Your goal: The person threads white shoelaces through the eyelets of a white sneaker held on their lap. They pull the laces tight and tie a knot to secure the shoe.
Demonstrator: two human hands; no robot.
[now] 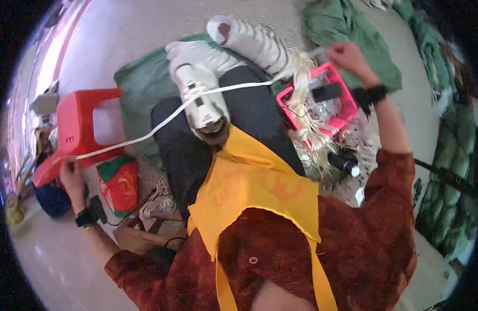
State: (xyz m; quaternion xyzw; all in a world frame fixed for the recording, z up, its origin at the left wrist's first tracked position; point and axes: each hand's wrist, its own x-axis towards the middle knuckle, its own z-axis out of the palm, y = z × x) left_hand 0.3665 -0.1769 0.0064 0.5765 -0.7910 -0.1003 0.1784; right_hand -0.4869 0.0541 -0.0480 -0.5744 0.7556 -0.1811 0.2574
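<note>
A white shoe (198, 98) lies between my knees, its opening toward my yellow apron. A long white shoelace (161, 126) stretches slantwise across it. At the far left, my left hand (72, 178) is closed on one end of the lace, beside the red plastic stool. My right hand (347, 58), raised at the upper right beyond the pink basket, is closed on the lace's other end, which blurs near the fingers. Past the shoe lies a row of white shoes (252, 45) that look nested into one another.
A pink plastic basket (347, 106) at my right holds bundled off-white laces (301, 98) and a dark object (326, 93). Green cloth (353, 36) lies on the floor beyond. The red stool (75, 119) and a red-green bag (118, 186) are at my left.
</note>
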